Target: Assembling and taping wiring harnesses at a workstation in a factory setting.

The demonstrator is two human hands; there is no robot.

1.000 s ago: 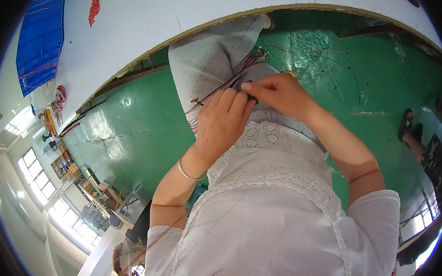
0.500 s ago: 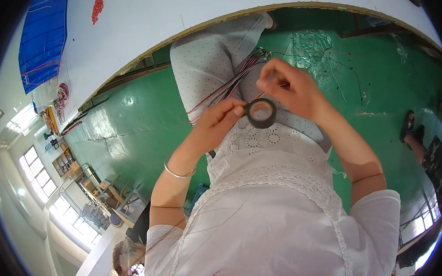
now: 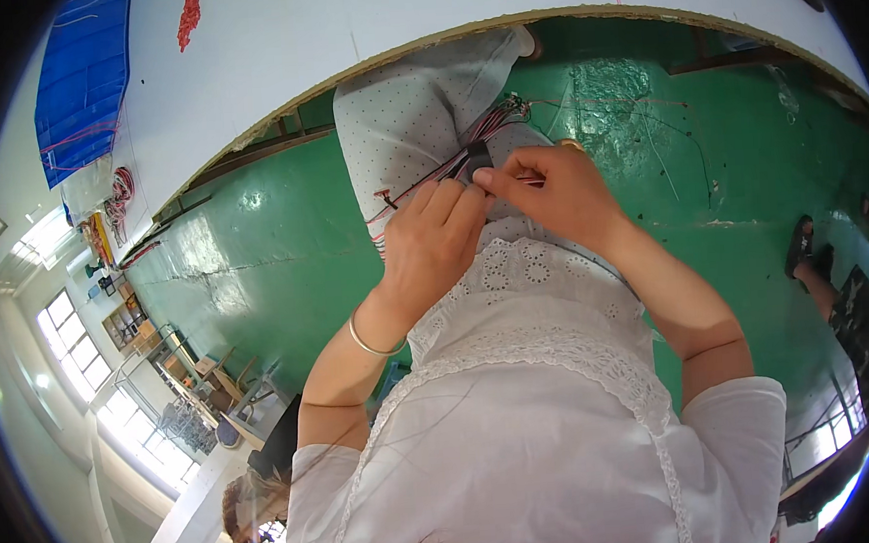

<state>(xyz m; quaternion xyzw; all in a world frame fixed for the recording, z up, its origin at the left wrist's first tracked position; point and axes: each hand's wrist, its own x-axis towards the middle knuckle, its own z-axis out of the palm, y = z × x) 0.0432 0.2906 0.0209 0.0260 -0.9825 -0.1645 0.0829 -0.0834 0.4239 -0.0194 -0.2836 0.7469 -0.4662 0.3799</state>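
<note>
Over my lap, my left hand (image 3: 436, 230) is closed with its knuckles up, gripping the wire bundle. My right hand (image 3: 563, 194) meets it fingertip to fingertip, its thumb and finger pinching black tape (image 3: 478, 157) at the wires. Red, black and white wires (image 3: 495, 121) run across my thighs, both sides of the hands. A small red and dark connector (image 3: 384, 198) lies left of my left hand. A yellowish curved edge (image 3: 572, 144) shows behind my right knuckles; I cannot tell what it belongs to.
A white table (image 3: 276, 54) with a curved edge stands ahead, bearing a blue sheet (image 3: 86, 88) and a red pile (image 3: 188, 19). Coiled wires (image 3: 121, 193) hang by its left edge. Loose wires trail over the green floor (image 3: 744, 177). Another person's foot (image 3: 799, 241) is at right.
My hands have come together over the wires. The tape roll, earlier facing up by my left fingers, no longer shows its round face; black tape is now at the wires.
</note>
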